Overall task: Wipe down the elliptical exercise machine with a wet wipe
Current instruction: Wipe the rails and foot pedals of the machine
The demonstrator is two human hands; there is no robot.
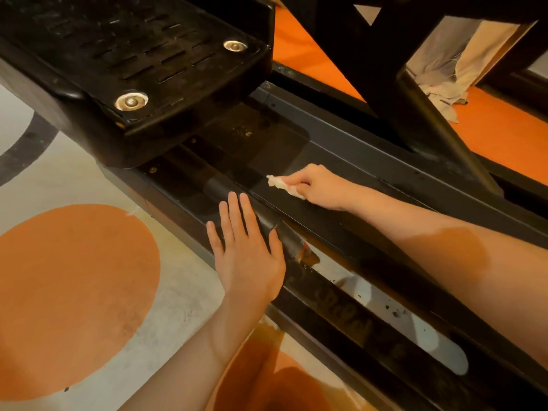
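Nearest, the left hand (246, 250) lies flat with straight fingers on the near rail (335, 295) of the elliptical (370, 161), holding nothing and seemingly bracing. That rail is black, scuffed and spotted, with a pale worn patch along it to the near right.

A little farther and to the right, the right hand (317, 186) has its fingers curled round the wipe (281, 185), a small white wad pressed against the flat black panel between the rails. The wipe looks light, soft and limp, and being wet it will probably slide easily and bunch or tear on edges; I judge it best kept balled under the fingertips as it is, with the pressure coming from the fingers. The machine itself is stiff and heavy and will not shift under a wipe.

Farther left, the pedal (133, 54) overhangs the panel, a ribbed black tread with two metal bolts. It stands in the way of the far end of the panel, where some crumbs or grit lie beneath its edge; reaching there means sliding the wipe under it. Farther right, a dark slanted frame post (430, 120) crosses the far rail. Beyond it, on the orange floor (504, 129), a pale cloth (444, 78) hangs and bunches.
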